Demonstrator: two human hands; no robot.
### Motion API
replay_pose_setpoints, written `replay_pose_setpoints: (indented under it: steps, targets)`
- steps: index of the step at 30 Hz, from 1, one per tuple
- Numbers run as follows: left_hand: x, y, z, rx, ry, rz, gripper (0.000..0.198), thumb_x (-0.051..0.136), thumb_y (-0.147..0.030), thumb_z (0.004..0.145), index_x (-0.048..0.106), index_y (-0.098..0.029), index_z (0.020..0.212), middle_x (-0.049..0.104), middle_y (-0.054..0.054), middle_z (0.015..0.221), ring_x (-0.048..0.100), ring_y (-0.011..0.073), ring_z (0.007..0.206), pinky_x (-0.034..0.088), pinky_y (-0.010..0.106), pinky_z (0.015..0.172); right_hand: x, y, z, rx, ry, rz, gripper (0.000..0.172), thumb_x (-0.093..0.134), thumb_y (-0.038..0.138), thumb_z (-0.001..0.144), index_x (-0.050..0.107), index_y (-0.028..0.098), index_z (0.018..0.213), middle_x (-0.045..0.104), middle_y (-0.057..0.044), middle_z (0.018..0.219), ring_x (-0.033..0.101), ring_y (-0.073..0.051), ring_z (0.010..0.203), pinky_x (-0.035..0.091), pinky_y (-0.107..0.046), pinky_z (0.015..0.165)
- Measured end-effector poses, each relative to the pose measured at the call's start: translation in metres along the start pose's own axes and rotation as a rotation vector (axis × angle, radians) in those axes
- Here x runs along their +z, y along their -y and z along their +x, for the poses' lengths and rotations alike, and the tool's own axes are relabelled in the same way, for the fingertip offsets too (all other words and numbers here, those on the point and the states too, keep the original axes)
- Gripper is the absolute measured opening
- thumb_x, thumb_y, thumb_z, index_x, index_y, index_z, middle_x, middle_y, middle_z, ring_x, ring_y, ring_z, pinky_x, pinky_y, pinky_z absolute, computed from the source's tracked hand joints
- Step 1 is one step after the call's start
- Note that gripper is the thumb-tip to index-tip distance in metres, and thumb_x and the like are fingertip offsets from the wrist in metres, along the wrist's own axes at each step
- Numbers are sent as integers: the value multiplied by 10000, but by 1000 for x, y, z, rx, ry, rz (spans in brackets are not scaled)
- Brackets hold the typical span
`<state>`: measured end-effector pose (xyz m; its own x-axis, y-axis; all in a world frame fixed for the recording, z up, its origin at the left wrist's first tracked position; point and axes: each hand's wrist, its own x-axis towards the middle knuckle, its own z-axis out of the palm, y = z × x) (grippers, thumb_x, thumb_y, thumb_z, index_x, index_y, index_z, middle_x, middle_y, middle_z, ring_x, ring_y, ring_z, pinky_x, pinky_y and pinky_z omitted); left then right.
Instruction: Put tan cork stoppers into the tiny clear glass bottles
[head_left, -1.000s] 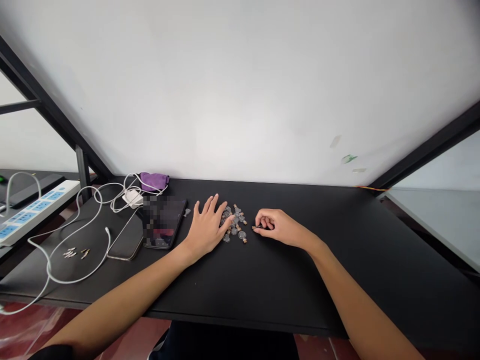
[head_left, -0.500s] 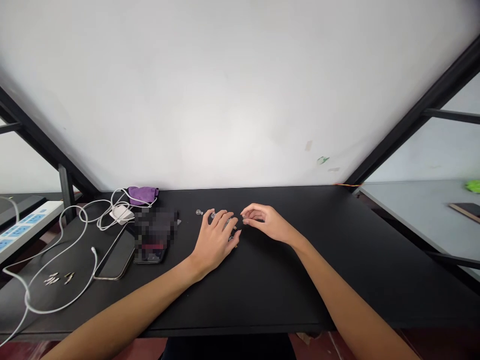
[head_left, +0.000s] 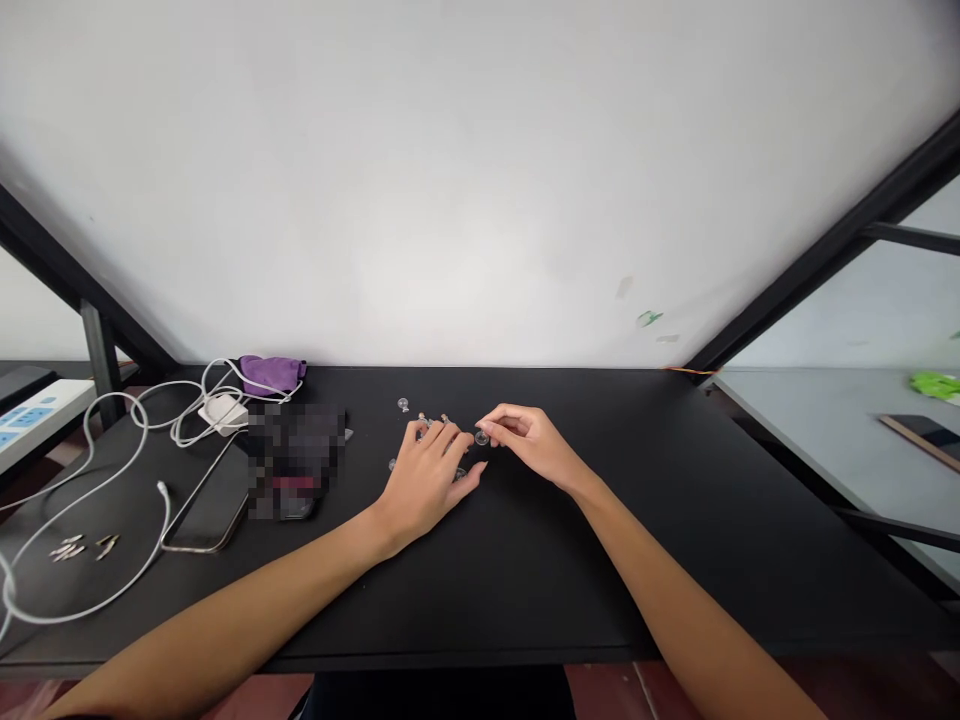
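Palm down, my left hand (head_left: 427,475) covers a group of small clear round pieces on the black table, its fingers apart and thumb out to the right. Beside it, my right hand (head_left: 525,440) pinches the edge of one small clear disc (head_left: 481,438), which looks like a suction cup, between thumb and index finger. Another clear piece (head_left: 403,404) lies beyond my left hand. Several more, some with tan or metallic tips, show between and around the left fingers. How many the hand hides I cannot tell.
To the left lie a phone (head_left: 206,505), a partly blurred dark object (head_left: 296,450), a purple pouch (head_left: 271,374) and looping white cables (head_left: 82,617) with a white charger (head_left: 223,412). Small metal pins (head_left: 67,549) sit near the front left. A white wall (head_left: 480,200) rises behind the black table (head_left: 525,590).
My right hand has closed in a pinch on a clear disc now visible at its fingertips. My left hand has shifted slightly over the pieces, and the camera view has moved a little.
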<state>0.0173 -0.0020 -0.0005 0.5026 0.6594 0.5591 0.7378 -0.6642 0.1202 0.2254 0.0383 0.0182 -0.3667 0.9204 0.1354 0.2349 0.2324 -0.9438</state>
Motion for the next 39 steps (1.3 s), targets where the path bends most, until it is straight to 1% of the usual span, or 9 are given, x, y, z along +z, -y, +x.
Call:
replay_pose_setpoints:
  steps: [4, 7, 13, 18, 22, 27, 32, 35, 39]
  targets:
    - [-1, 4, 0, -68, 3, -28, 192, 535, -390, 1040, 593, -211, 1005, 683, 36, 969, 640, 220, 967, 393, 414, 864, 10, 0, -1, 17, 81, 48, 344, 666, 533, 928, 706, 194, 887, 667, -34, 841, 620, -180, 773, 521, -327, 762]
    - [0, 5, 0, -93, 2, -44, 201, 527, -368, 1043, 584, -210, 933, 680, 24, 928, 636, 207, 928, 393, 406, 855, 15, 1, -3, 15, 114, 71, 353, 662, 543, 930, 687, 196, 870, 671, -36, 833, 628, -188, 779, 525, -332, 767]
    - [-1, 3, 0, -117, 7, -91, 110, 535, -282, 1010, 576, -217, 932, 678, 13, 907, 644, 212, 966, 407, 420, 938, 14, 8, -6, -9, 102, -36, 405, 601, 588, 954, 635, 205, 827, 634, -31, 805, 600, -187, 764, 506, -332, 764]
    - [-4, 2, 0, -128, 32, -85, 111, 526, -270, 994, 578, -212, 916, 660, 17, 896, 637, 218, 964, 420, 415, 914, 16, 10, -8, -20, 118, -115, 404, 519, 571, 1005, 554, 217, 813, 531, 3, 760, 534, -166, 720, 460, -308, 714]
    - [-5, 2, 0, -125, 55, -84, 117, 527, -261, 990, 591, -213, 906, 660, 20, 896, 628, 220, 964, 422, 411, 908, 17, 12, -10, -4, 156, -163, 398, 476, 552, 1032, 507, 224, 809, 496, 17, 743, 491, -158, 699, 423, -300, 689]
    - [-7, 3, 2, -84, 72, -90, 190, 485, -275, 1033, 611, -204, 909, 666, 21, 909, 617, 207, 929, 411, 397, 891, 16, 17, -12, -2, 171, -202, 424, 410, 528, 1063, 427, 224, 767, 441, 35, 708, 420, -145, 660, 363, -297, 653]
    - [-8, 3, 3, -39, 99, -97, 260, 437, -252, 1056, 604, -191, 866, 655, 21, 880, 596, 197, 882, 396, 383, 873, 17, 17, -12, -21, 188, -216, 413, 368, 489, 1083, 382, 225, 765, 438, 39, 711, 414, -141, 653, 351, -300, 653]
    - [-8, 4, 3, -48, 104, -129, 264, 447, -234, 1050, 588, -187, 831, 646, 15, 856, 591, 193, 876, 389, 376, 877, 12, 13, -10, -27, 151, -149, 394, 357, 473, 1091, 381, 229, 783, 439, 43, 701, 421, -140, 649, 374, -303, 676]
    - [-7, 4, 2, -45, 103, -180, 204, 465, -211, 1041, 608, -182, 899, 660, 15, 901, 600, 186, 890, 390, 381, 910, -10, 9, -7, -63, -5, -72, 359, 422, 469, 1073, 424, 229, 806, 455, 40, 715, 437, -136, 650, 398, -303, 688]
